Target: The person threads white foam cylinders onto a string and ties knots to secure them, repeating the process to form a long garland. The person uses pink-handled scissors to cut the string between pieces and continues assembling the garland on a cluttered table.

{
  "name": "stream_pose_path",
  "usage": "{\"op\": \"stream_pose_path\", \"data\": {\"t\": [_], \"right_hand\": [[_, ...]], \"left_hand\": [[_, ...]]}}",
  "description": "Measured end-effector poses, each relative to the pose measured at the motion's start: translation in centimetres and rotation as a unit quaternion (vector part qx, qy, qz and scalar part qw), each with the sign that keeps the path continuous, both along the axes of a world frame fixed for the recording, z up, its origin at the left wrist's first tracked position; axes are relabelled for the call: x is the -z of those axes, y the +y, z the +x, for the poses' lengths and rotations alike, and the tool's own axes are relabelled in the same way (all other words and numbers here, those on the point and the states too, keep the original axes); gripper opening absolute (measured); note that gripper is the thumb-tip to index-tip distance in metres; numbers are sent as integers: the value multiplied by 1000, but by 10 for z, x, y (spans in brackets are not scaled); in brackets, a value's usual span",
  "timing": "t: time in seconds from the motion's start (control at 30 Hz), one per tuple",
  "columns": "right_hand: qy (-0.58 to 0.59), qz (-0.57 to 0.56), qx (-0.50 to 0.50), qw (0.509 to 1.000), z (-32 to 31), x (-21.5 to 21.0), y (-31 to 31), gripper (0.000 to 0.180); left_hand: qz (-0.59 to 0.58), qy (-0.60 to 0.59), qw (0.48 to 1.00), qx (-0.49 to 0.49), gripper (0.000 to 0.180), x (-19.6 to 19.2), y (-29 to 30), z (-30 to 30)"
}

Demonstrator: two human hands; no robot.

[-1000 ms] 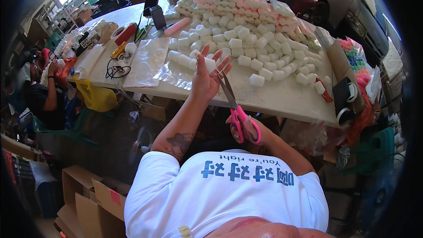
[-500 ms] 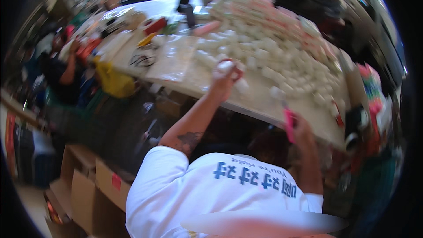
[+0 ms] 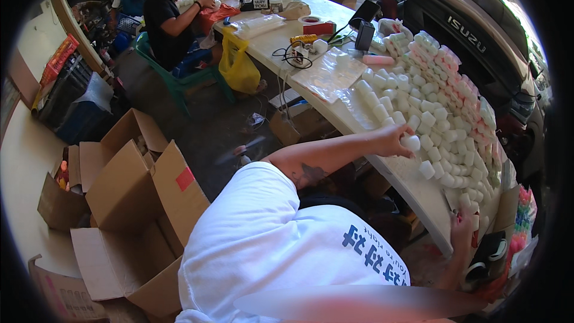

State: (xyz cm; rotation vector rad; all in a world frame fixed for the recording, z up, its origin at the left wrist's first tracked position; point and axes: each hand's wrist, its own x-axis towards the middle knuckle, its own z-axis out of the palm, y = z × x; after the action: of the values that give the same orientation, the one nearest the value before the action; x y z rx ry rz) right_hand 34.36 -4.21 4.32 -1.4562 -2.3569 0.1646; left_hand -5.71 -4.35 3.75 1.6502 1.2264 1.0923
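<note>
My left hand (image 3: 391, 142) reaches over the near edge of the table, fingers curled round a short white cylinder (image 3: 410, 143). More loose white cylinders (image 3: 428, 118) lie heaped just beyond it, one of them (image 3: 426, 170) close below the held piece. My right hand (image 3: 461, 231) is near the table's right end, its fingers closed. A bit of pink shows at those fingers, from what appears to be a pink-handled tool (image 3: 458, 218), mostly hidden in the grip. White cylinders (image 3: 464, 201) lie right beside that hand.
Clear bags of packed cylinders (image 3: 445, 63) line the table's far side, in front of a dark vehicle (image 3: 478, 30). Clear plastic bags (image 3: 332, 75) and cables (image 3: 293, 57) lie to the left. A co-worker (image 3: 173, 24) sits farther along. Open cardboard boxes (image 3: 122, 185) stand at the lower left.
The view has swung left, bringing the boxes and co-worker further into it. My left hand still holds a white cylinder. My right hand has moved from the near edge to beside the cylinders.
</note>
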Motion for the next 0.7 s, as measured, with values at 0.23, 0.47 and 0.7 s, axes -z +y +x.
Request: {"op": "stream_pose_path", "data": {"t": [0.23, 0.47, 0.7], "right_hand": [[576, -367, -163, 712, -135, 10, -55, 54], [612, -290, -101, 729, -125, 23, -18, 45], [269, 160, 109, 943, -4, 27, 39, 51]], "left_hand": [[128, 77, 983, 106, 60, -6, -39, 61], [277, 77, 956, 57, 46, 1, -39, 31], [163, 45, 977, -132, 51, 24, -43, -77]]}}
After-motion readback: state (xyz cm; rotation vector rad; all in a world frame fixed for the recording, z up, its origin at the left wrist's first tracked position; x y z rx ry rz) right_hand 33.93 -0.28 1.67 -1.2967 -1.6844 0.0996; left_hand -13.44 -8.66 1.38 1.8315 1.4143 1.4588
